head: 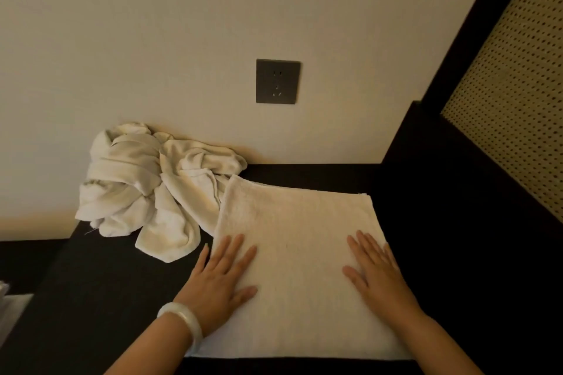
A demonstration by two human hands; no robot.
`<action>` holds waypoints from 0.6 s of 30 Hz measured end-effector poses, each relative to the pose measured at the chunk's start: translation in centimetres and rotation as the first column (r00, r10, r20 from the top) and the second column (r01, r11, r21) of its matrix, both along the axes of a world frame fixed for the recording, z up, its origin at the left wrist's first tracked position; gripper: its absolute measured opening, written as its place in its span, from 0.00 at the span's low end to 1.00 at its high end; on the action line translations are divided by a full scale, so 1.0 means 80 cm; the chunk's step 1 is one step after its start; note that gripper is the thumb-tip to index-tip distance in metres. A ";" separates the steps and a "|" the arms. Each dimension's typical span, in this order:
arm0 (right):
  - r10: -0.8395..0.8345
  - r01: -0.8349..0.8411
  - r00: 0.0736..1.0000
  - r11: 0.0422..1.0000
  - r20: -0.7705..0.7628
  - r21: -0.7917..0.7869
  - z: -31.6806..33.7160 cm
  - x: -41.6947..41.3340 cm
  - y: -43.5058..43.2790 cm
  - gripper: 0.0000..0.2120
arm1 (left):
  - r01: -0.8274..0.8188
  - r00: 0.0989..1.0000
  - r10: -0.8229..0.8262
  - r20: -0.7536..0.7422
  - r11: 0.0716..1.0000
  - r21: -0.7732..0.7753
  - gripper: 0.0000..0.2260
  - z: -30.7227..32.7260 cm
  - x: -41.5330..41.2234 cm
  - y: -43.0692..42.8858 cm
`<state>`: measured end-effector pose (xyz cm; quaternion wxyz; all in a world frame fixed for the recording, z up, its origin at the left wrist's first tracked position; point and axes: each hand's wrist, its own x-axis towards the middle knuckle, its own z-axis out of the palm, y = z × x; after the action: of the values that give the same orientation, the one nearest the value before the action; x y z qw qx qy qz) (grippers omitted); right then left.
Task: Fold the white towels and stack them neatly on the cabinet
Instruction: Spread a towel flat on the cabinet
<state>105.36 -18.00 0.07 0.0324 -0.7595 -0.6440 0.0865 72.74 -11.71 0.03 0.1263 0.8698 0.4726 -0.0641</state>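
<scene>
- Flat folded white terry towel (pixel 300 240) lies on the dark cabinet top (pixel 100 289), its left edge touching the crumpled white towel heap (pixel 146 189); bare surface lies right.
- Left hand (pixel 221 280) and right hand (pixel 376 275) press it, fingers straight.

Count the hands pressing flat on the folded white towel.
2: the left hand on the left edge of the folded white towel, the right hand near its right edge. None hidden.

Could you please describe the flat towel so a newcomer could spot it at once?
Find the dark cabinet top below the grey wall socket. The folded towel lies flat on it, with the left hand and right hand pressed on it. Unlike the crumpled towels heaped to its left, it is smooth and rectangular.
</scene>
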 end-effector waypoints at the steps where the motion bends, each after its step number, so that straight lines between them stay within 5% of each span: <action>1: 0.026 -0.026 0.999 1.000 -0.040 0.001 0.000 0.005 -0.005 0.31 | 0.002 1.000 -0.002 0.001 1.000 -0.006 0.32 0.003 -0.004 -0.003; 8: 0.201 -0.166 0.918 0.978 -0.343 0.127 0.013 0.021 -0.063 0.27 | -0.103 0.986 0.117 0.122 0.988 -0.116 0.38 0.018 -0.041 -0.040; 11: 0.255 -0.228 0.877 0.967 -0.407 0.115 0.021 0.022 -0.086 0.14 | -0.053 0.956 0.073 0.284 0.996 -0.079 0.21 0.023 -0.054 -0.054; 13: 0.236 -0.241 0.871 0.970 -0.430 0.044 0.024 0.023 -0.096 0.14 | 0.014 0.928 0.033 0.370 0.992 -0.123 0.10 0.025 -0.057 -0.059; 18: 0.261 -0.300 0.890 0.953 -0.374 -0.047 0.027 0.026 -0.102 0.20 | 0.070 0.885 0.083 0.458 0.949 -0.306 0.12 0.021 -0.070 -0.055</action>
<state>107.47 -26.16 2.21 0.0986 -0.6298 -0.7244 0.2626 67.16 -16.07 1.71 0.3729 0.8267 0.4151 0.0722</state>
